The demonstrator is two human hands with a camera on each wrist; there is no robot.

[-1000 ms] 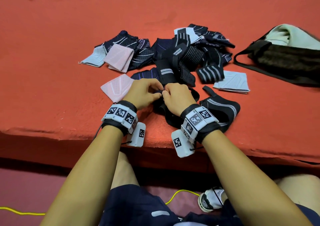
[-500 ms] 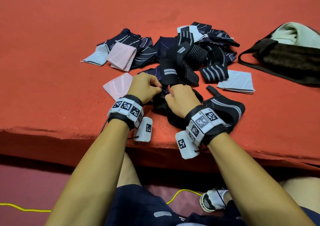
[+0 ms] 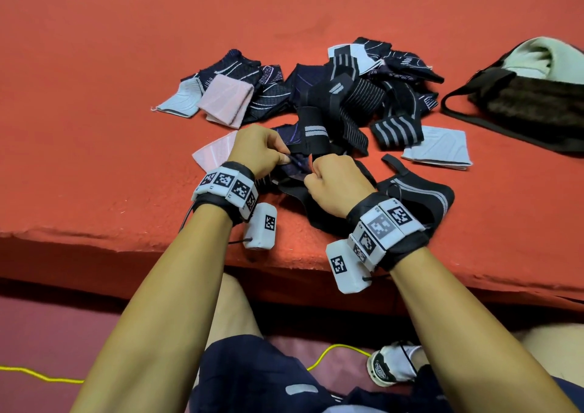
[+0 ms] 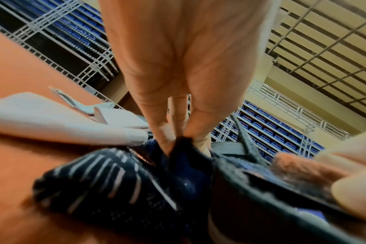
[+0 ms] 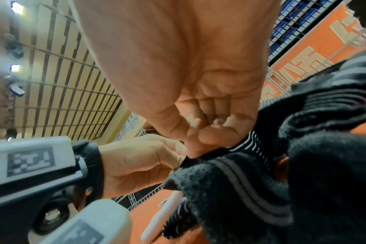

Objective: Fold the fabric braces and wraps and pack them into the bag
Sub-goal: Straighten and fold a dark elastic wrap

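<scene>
On the orange mat lies a heap of dark, pink and pale blue fabric braces (image 3: 341,96). Near the mat's front edge my left hand (image 3: 262,150) pinches the edge of a navy brace (image 3: 292,171), seen close up as a navy brace (image 4: 184,158) between thumb and fingertips. My right hand (image 3: 335,182) is curled beside it and pinches the same navy brace (image 5: 190,162) at its dark edge. A black brace with grey stripes (image 3: 420,194) lies under my right wrist. The dark bag (image 3: 531,106) lies open at the far right with a pale green cloth (image 3: 550,58) inside.
A folded pink piece (image 3: 215,155) lies just left of my left hand and a pale blue folded piece (image 3: 439,147) lies to the right. The mat's front edge (image 3: 126,245) runs below my wrists. A yellow cable (image 3: 41,378) and a shoe (image 3: 392,365) are on the floor.
Both hands have lifted slightly and drawn a little apart, still pinching the navy brace between them. The heap and the bag stay where they were.
</scene>
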